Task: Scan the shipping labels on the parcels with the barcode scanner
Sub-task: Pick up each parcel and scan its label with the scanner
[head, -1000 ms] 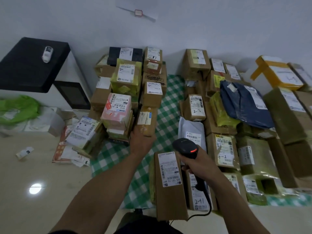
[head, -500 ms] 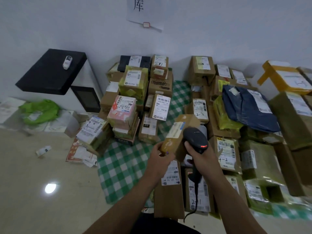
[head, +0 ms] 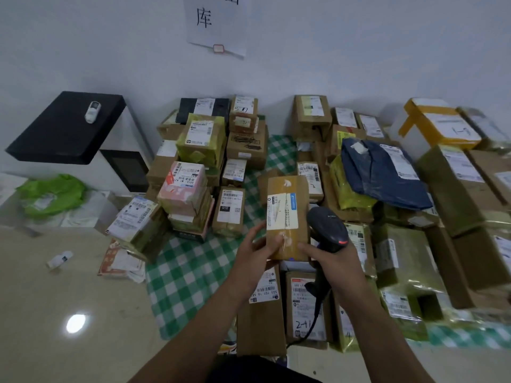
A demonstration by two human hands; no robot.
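Since the earlier frames, the small cardboard parcel [head: 300,189] had been lifted off the left-hand stack, brought to the middle and turned from a tilt to nearly upright, so that its shipping label [head: 280,214] was faced towards the camera. The parcel was held in the air above the checked cloth [head: 193,272], between the two piles of parcels. Its lower left edge was gripped by the left hand [head: 257,251], thumb on the front and fingers curled behind. The handle of the barcode scanner [head: 327,228] was clasped by the right hand [head: 336,262], and one fingertip of that hand was laid against the parcel's lower right corner. The scanner's head was seen just beside the parcel's right edge, with a red mark shown at its near end; its cable [head: 313,324] was trailed downward over a box marked 2-41 [head: 304,308]. A long cardboard box [head: 262,327] was seen lying under the left wrist.

To the left, a pink parcel [head: 184,186] was stacked on other boxes. To the right, a dark blue mailing bag [head: 381,172] was laid over yellow-green packets, and a box bound in yellow tape [head: 439,125] was set near the wall. A black-topped cabinet [head: 66,128] was stood at far left, with a green plastic bag [head: 52,192] beside it. A paper sign [head: 218,23] was fixed on the wall above.
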